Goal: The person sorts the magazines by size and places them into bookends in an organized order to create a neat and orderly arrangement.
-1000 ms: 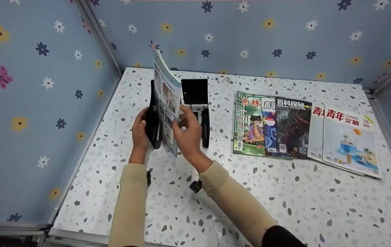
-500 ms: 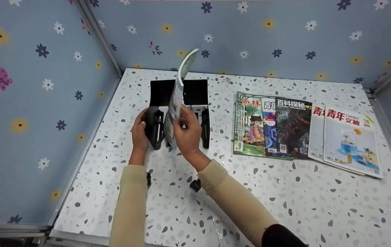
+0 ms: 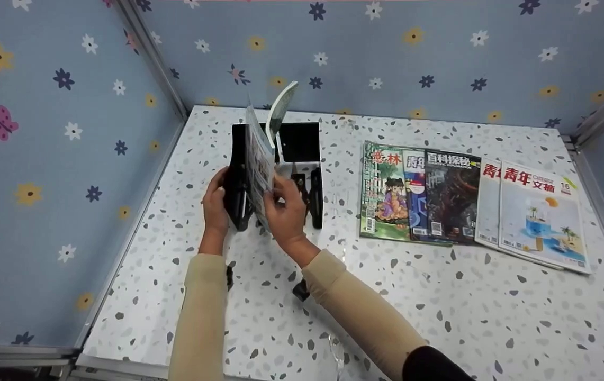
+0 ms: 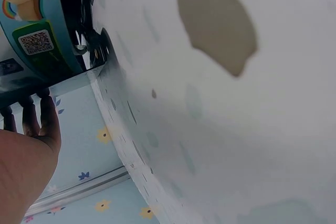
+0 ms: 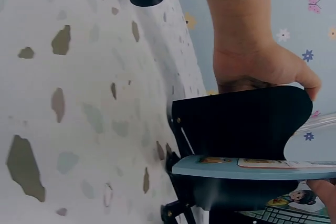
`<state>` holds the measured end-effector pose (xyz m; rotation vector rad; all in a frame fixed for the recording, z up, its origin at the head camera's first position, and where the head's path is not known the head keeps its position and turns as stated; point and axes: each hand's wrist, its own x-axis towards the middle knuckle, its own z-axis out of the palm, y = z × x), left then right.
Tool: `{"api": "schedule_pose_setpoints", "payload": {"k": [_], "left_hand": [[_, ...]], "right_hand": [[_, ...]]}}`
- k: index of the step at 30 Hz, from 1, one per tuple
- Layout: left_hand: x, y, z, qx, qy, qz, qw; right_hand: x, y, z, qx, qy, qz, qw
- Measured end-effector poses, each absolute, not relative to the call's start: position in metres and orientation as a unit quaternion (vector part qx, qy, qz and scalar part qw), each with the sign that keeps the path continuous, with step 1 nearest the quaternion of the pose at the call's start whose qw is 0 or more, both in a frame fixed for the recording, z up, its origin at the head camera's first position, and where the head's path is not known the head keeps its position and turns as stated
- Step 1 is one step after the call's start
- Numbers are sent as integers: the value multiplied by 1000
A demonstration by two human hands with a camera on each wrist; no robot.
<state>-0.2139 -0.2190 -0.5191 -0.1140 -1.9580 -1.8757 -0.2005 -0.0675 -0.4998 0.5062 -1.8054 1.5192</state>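
Note:
A black magazine rack (image 3: 302,142) with upright panels stands on the table. My left hand (image 3: 216,203) grips its left panel (image 5: 241,124), with the thumb over the panel's edge in the right wrist view. Inside the rack, a magazine (image 3: 258,164) with a light-blue edge stands upright, tilted slightly. Behind its top rises a curved, pale-edged piece (image 3: 280,108); whether this is a second magazine cannot be told. My right hand (image 3: 287,209) pinches the magazine's near right side. A QR code shows on the printed cover (image 4: 35,40) in the left wrist view.
Several magazines (image 3: 452,196) lie overlapped on the speckled table (image 3: 402,307) to the right. Flower-patterned walls (image 3: 354,58) bound the back and sides. Dark wrist gear (image 3: 300,290) sits by the right cuff.
The magazine turned nearly edge-on and its top bent right; now its printed face shows again, with the curved piece standing apart behind it. My left hand has kept its grip on the rack.

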Motion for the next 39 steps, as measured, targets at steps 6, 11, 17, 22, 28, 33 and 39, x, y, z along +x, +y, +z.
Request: {"api": "schedule_pose_setpoints", "payload": {"k": [6,11,17,22,28,33,39], "left_hand": [[-212,-219,-518,-34,-708,-674,206],[-212,-218,-517,-19,-708,-677,200],[-212,-217,-516,-15,-709,-675,202],[-212,-217,-515,10,-716,-671,192],[-212,-218,-514,12,-716,-673,186],[-213,-220,-515,-5,-712,-676,191],[-214,-221,-516,-5,-719,-672,177]], "right_hand": [[-198,-68,-509,195,-708,590,337],[-199,-65,-509,196,-710,589,333],[-201,-61,-511,196,-732,550,352],[-200,-57,-511,194,-738,542,351],[-200,-55,-512,192,-733,554,343],[-199,-54,-513,195,-735,561,328],[-197,-51,-516,192,-745,557,312]]}}
